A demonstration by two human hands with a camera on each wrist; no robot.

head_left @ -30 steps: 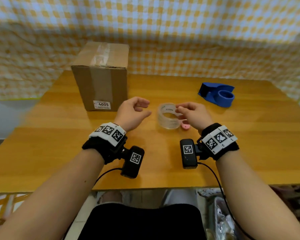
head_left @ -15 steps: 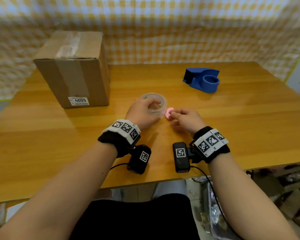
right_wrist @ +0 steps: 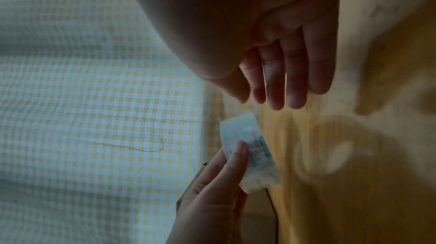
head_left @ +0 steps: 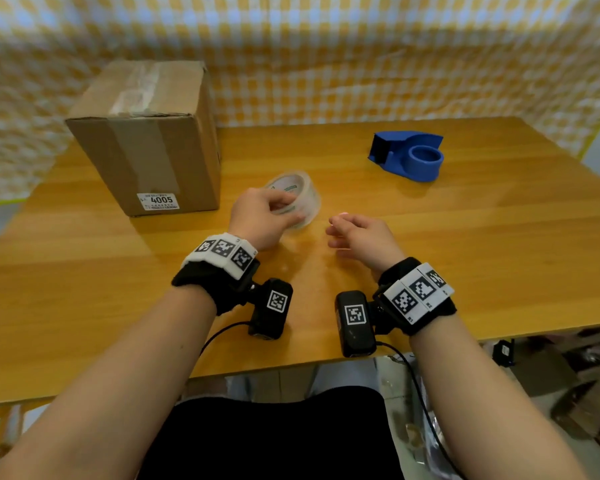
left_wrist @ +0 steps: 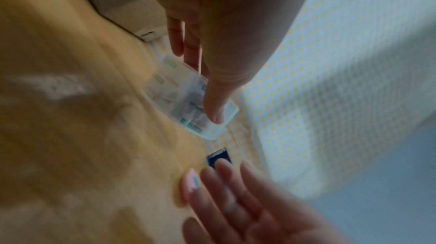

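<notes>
A clear tape roll [head_left: 303, 188] sits mid-table, tipped up on its edge. My left hand [head_left: 284, 209] grips it, thumb on the outer face and fingers over the rim. The left wrist view shows the roll [left_wrist: 174, 97] under my left thumb [left_wrist: 216, 110]. My right hand [head_left: 343, 233] hovers just right of the roll with straight, spread fingers [right_wrist: 276, 87] and holds nothing. A small pink piece [head_left: 343, 213] shows at its fingertips, also in the left wrist view [left_wrist: 191, 184]. Whether the fingers touch it is unclear.
A taped cardboard box [head_left: 146, 140] labelled 4005 stands at the back left of the wooden table [head_left: 482, 244]. A blue tape dispenser [head_left: 409, 155] lies at the back right. Checked yellow cloth [head_left: 326, 57] hangs behind the table. Both wrist views are blurred.
My left hand has taken hold of the tape roll and tipped it up. My right hand let go of the roll, pinched the pink piece, and now has its fingers spread.
</notes>
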